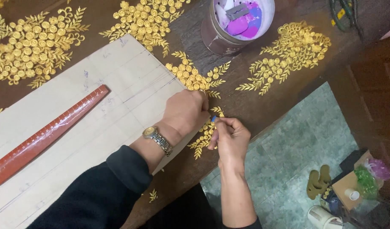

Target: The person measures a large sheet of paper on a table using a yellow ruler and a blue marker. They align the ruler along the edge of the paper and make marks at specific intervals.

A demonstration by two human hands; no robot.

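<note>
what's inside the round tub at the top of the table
The round tub holds purple, pink and white flat pieces and a small grey blade-like piece on top. Whatever lies beneath them is covered.

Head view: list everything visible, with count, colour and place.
fabric: one, dark brown, covering the table
gold motifs: several, gold floral embroidery, spread across the fabric
paper pattern: one, cream with pencil lines, left half
ruler: one, red-brown, lying diagonally on the pattern
tub: one, white rim, holding purple and white chalk pieces, top centre
floor: grey-green tiles, lower right
sandals: a pair, tan, on the floor
box: one, cardboard, with green and pink bits, bottom right
watch: one, silver and gold, on the left wrist
left hand: pressing the pattern's edge
right hand: pinching a small blue marker beside that edge
</note>
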